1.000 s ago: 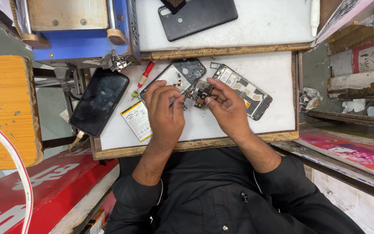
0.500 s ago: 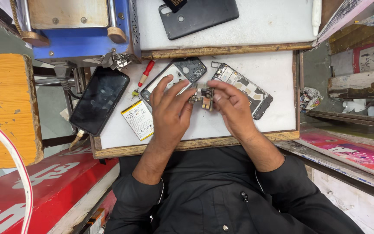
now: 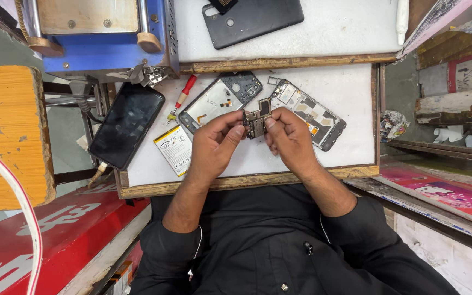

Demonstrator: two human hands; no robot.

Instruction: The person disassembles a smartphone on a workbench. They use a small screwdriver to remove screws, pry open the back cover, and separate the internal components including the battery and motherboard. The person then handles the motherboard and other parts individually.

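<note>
Since half a second ago, both hands have lifted the small circuit board (image 3: 257,118) a little clear of the white work mat (image 3: 350,98), and I see it more upright between them. My left hand (image 3: 214,145) pinches the board's left edge with thumb and fingertips; my right hand (image 3: 289,136) clamps its right edge the same way, so the board sits between the two grips, just beyond the fingertips on the far side. Behind it lie an opened phone frame (image 3: 218,98) on the left and a second gutted phone body (image 3: 310,113) on the right. Further left rest a red-handled screwdriver (image 3: 184,94), a flat battery (image 3: 175,148) and a dark screen panel (image 3: 127,124).
</note>
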